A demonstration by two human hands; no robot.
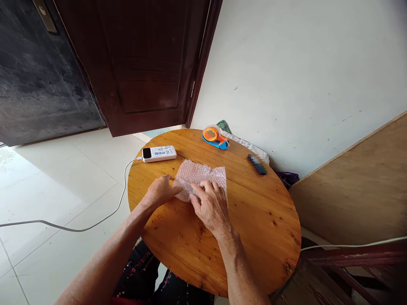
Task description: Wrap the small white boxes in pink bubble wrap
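Observation:
A sheet of clear, pinkish bubble wrap (203,173) lies on a round wooden table (254,224) in front of me. My left hand (160,189) is at the sheet's left edge, with thumb and fingers closed on the plastic. Over the near right part of the sheet, my right hand (210,204) curls its fingers onto a folded portion. Something small and greyish shows by the right fingertips, but I cannot make out what it is.
Beyond the wrap stand a white power bank (163,153) with a cable (124,186) and an orange-blue tape dispenser (216,137). A dark, partly blurred object (257,164) lies at the right. Printed paper (251,146) sits along the edge by the wall (302,76).

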